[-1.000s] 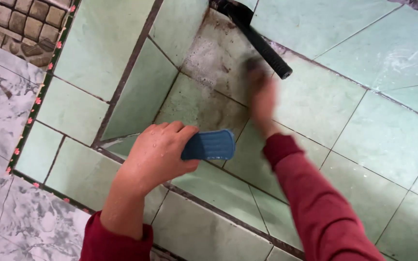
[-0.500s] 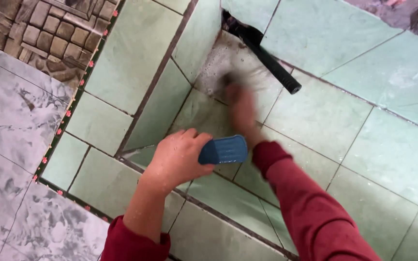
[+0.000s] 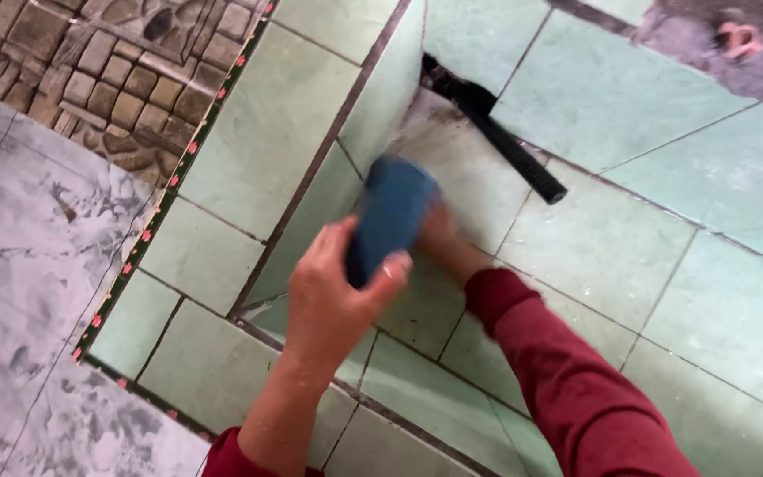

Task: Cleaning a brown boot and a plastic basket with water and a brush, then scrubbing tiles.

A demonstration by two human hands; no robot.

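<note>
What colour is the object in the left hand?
Dark blue, seen in the head view: the left hand grips the oblong object over pale green tiles.

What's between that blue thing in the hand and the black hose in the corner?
In the head view, only bare, grimy green tile between the blue brush and black hose.

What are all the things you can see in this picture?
blue bottle: one, blue, held over the green tiled floor, in front of the right hand
black hose: one, black, ribbed, sticking out from the corner of the tiled walls
green tiles: many, pale green with dark grout, covering floor and low walls
grey marble floor: one area, grey and white, far left
stone-pattern tiles: one patch, brown, top left
flower border strip: one, dark with red flowers, beside the green tiles
left hand: grips the blue bottle
right hand: partly hidden behind the bottle, red sleeve
</note>
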